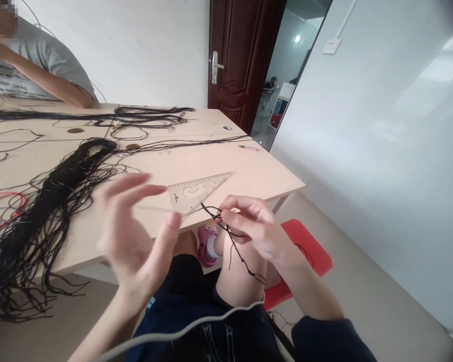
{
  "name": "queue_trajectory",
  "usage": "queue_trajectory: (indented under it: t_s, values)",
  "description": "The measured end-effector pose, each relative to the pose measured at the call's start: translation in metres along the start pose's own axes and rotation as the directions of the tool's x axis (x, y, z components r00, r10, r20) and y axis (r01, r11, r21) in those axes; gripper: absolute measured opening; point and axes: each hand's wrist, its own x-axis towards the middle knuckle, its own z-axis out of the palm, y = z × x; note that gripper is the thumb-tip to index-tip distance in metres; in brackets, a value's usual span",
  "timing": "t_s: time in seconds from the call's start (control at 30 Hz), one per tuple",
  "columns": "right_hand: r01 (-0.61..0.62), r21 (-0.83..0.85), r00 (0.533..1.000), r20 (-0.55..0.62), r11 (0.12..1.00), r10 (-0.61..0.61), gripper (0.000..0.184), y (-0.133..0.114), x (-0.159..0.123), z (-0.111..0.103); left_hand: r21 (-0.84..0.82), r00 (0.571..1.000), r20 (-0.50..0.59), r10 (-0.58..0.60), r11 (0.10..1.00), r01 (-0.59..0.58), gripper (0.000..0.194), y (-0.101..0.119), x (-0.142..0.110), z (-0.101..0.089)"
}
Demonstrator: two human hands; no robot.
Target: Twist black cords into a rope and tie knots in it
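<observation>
The right hand (254, 226) pinches a knotted black cord (232, 241) between thumb and fingertips, just off the near edge of the counter (226, 168) at about 4 o'clock. The cord runs down in front of the person's bare knee (236, 276). The left hand (136, 236) is spread, its fingers apart and holding nothing, at about 7 o'clock. Its fingertips are near a clear plastic set square (192, 193), the only one in view, lying on the counter; the set square's scale markings are too small to read.

At 9 o'clock, one large hank of black cords (41, 216) spills over the counter's edge, with red cord (3, 211) beside it. More black cords (136, 118) lie across the counter at 11 o'clock, near two round brown discs (133, 146). A pink-handled tool (247, 148) lies at 1 o'clock.

A co-worker in a grey T-shirt (30, 65) sits at 10 o'clock, the shirt's print unreadable. A dark wooden door (234, 55) with a metal lever handle stands at 12 o'clock. One red stool (305, 251) sits on the floor at 4 o'clock, and one pink cartoon-faced slipper (207, 244) shows under the counter.
</observation>
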Motion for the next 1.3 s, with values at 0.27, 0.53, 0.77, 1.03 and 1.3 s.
queue_trajectory:
  t_s: [0.27, 0.53, 0.77, 1.03, 1.3]
  values:
    - [0.064, -0.176, 0.994, -0.081, 0.982, -0.079, 0.022, -0.003, 0.000, 0.004, -0.352, 0.810, 0.514, -0.283, 0.791, 0.500, 0.019, 0.000, -0.012, 0.028]
    - [0.192, -0.329, 0.957, -0.147, 0.925, -0.251, 0.011, -0.006, 0.000, 0.003, -0.249, 0.894, 0.402, -0.196, 0.917, 0.313, 0.019, 0.008, -0.017, 0.023]
    - [0.129, -0.114, 0.991, -0.031, 0.985, -0.133, 0.016, -0.007, -0.001, -0.004, 0.179, 0.902, 0.392, 0.182, 0.946, -0.269, 0.041, 0.014, 0.006, -0.007]
    - [-0.013, -0.120, 1.000, 0.020, 0.993, 0.016, 0.022, -0.008, -0.006, -0.005, 0.384, 0.909, 0.046, 0.415, 0.832, -0.400, 0.025, 0.011, 0.011, -0.013]
    - [0.029, -0.188, 0.998, 0.055, 0.982, -0.018, 0.017, -0.011, -0.008, -0.004, 0.371, 0.842, 0.084, 0.533, 0.767, -0.523, 0.023, 0.011, 0.032, -0.007]
